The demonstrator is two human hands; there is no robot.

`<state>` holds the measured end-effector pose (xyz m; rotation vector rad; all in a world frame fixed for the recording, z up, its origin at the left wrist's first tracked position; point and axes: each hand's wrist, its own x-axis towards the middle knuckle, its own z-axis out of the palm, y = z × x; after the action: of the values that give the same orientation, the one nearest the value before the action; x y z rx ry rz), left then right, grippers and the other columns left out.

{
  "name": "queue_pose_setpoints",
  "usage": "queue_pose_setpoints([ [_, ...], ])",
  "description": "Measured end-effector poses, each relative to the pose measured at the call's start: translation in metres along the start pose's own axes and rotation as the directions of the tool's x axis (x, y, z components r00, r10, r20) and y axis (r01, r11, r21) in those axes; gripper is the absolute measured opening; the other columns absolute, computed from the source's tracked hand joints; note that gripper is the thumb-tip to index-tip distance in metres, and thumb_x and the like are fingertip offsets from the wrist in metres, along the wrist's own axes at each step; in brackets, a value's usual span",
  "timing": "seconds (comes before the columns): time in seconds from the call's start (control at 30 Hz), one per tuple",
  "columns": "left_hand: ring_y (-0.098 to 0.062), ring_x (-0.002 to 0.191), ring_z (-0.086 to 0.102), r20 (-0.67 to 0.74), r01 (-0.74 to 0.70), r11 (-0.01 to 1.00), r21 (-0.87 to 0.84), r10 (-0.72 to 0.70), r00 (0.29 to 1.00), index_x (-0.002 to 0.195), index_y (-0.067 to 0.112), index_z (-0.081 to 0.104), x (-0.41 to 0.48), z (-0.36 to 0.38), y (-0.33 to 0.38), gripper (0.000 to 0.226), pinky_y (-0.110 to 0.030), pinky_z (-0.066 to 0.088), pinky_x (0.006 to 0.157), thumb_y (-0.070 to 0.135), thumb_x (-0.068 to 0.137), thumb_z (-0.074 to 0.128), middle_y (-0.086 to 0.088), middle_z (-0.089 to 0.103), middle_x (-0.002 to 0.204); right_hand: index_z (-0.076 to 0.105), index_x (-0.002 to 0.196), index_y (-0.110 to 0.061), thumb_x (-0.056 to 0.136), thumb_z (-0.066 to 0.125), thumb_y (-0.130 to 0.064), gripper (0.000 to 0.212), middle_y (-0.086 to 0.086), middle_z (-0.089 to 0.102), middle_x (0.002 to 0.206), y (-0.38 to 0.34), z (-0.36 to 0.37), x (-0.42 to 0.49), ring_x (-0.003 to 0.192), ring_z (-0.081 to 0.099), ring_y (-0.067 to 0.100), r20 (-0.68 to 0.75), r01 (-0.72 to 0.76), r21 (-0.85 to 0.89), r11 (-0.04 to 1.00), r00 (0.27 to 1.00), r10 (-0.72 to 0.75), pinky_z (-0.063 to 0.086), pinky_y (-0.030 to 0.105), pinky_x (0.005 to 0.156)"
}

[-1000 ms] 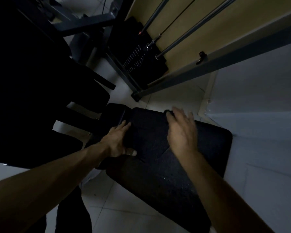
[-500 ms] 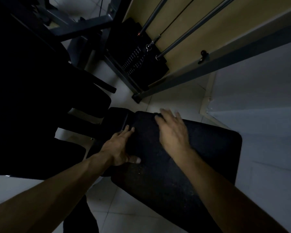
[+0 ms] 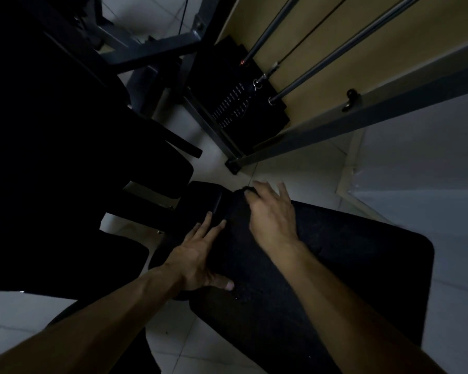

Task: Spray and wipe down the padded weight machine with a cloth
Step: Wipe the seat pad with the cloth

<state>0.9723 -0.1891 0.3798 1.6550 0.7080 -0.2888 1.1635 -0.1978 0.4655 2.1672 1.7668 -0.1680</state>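
The black padded seat (image 3: 362,265) of the machine fills the middle and lower right of the head view. My right hand (image 3: 273,217) lies on the seat's far left corner with its fingers spread. It presses on a dark cloth (image 3: 248,189), which bulges out at the fingertips and is hard to tell from the pad. My left hand (image 3: 197,255) rests flat on the seat's left edge, fingers straight and thumb out to the right. No spray bottle is in view.
A smaller black pad (image 3: 203,201) sits just beyond my left fingertips. Large dark pads (image 3: 65,157) fill the left side. The weight stack (image 3: 241,103) with its guide rods and a grey frame beam (image 3: 362,120) stand ahead. Pale floor tiles (image 3: 457,292) surround the seat.
My right hand has slid left along the seat's far edge to the far left corner, pushing the cloth. My left hand has stayed on the left edge.
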Motion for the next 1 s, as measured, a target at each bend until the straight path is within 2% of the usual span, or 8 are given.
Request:
queue_pose_setpoints([
  [0.1,-0.017,0.155,-0.012,-0.015,-0.018,0.999,-0.036,0.018,1.0,0.16,0.047,-0.006,0.0,0.002,-0.008,0.144,-0.053,0.017,0.125,0.082,0.05,0.081,0.017,-0.028,0.165,0.07,0.124,0.0,0.072,0.076,-0.001,0.052,0.021,0.065,0.132,-0.027,0.02,-0.003,0.129,0.057,0.038,0.053,-0.025,0.029,0.999,0.998,0.024,0.032,0.05,0.123],
  [0.23,-0.009,0.155,-0.003,-0.118,-0.035,0.993,-0.116,0.021,0.993,0.163,0.031,0.008,-0.004,0.008,-0.031,0.146,-0.043,0.026,0.125,0.091,0.047,0.074,0.012,-0.014,0.17,0.073,0.123,-0.003,0.051,0.096,-0.016,0.076,0.02,0.067,0.131,-0.051,0.029,-0.05,0.129,0.061,0.036,0.226,0.248,0.139,0.959,0.935,-0.274,0.033,0.046,0.118],
  [0.3,-0.012,0.156,0.001,-0.099,0.02,0.992,-0.128,-0.033,0.995,0.163,0.029,0.001,-0.009,0.008,-0.04,0.151,-0.041,0.024,0.125,0.089,0.047,0.076,0.01,-0.012,0.17,0.076,0.117,-0.007,0.055,0.094,-0.01,0.064,0.017,0.069,0.128,-0.038,0.025,-0.044,0.125,0.064,0.034,0.202,0.324,0.134,0.937,0.916,-0.346,0.026,0.048,0.117],
  [0.47,-0.021,0.157,-0.004,0.017,0.063,0.996,-0.068,-0.062,0.998,0.162,0.028,-0.011,-0.013,0.009,-0.04,0.16,-0.042,0.012,0.127,0.104,0.038,0.056,0.008,-0.02,0.168,0.076,0.113,-0.008,0.067,0.077,0.008,0.048,0.017,0.067,0.128,-0.005,0.018,0.021,0.119,0.065,0.033,0.05,0.091,0.082,0.992,0.994,-0.095,0.017,0.055,0.122],
  [0.6,-0.016,0.156,-0.008,0.011,0.066,0.993,-0.1,-0.065,0.998,0.162,0.03,-0.011,-0.015,0.014,-0.041,0.148,-0.038,0.005,0.126,0.087,0.055,0.074,0.01,-0.021,0.168,0.075,0.109,0.0,0.067,0.069,0.008,0.043,0.023,0.068,0.122,-0.032,0.035,0.009,0.121,0.062,0.041,0.076,0.124,0.075,0.989,0.989,-0.13,0.036,0.058,0.119],
  [0.8,-0.016,0.157,0.001,-0.069,0.108,0.978,-0.179,-0.122,0.99,0.164,0.017,0.009,-0.028,0.022,-0.041,0.168,-0.033,0.013,0.127,0.111,0.028,0.043,-0.002,0.004,0.171,0.073,0.122,-0.006,0.071,0.085,-0.009,0.052,0.019,0.065,0.135,-0.044,0.028,-0.061,0.134,0.056,0.037,0.3,0.499,0.239,0.833,0.778,-0.553,0.02,0.049,0.121],
  [0.9,-0.015,0.156,0.01,-0.115,0.109,0.955,-0.277,-0.146,0.983,0.162,0.022,0.021,-0.041,0.03,-0.048,0.142,-0.032,0.017,0.125,0.102,0.05,0.054,0.003,0.011,0.17,0.076,0.118,-0.016,0.066,0.085,-0.001,0.054,0.013,0.067,0.134,-0.012,0.023,-0.026,0.129,0.061,0.032,0.186,0.467,0.11,0.877,0.857,-0.48,0.025,0.058,0.118],
  [1.0,-0.015,0.155,0.017,-0.185,0.096,0.95,-0.298,-0.156,0.97,0.158,0.025,0.032,-0.046,0.039,-0.057,0.078,-0.03,0.02,0.124,0.06,0.094,0.06,0.005,0.017,0.169,0.072,0.127,-0.014,0.081,0.073,0.003,0.049,0.015,0.06,0.142,0.004,0.01,0.018,0.133,0.056,0.036,0.085,0.208,-0.002,0.978,0.975,-0.207,0.02,0.053,0.124],
])
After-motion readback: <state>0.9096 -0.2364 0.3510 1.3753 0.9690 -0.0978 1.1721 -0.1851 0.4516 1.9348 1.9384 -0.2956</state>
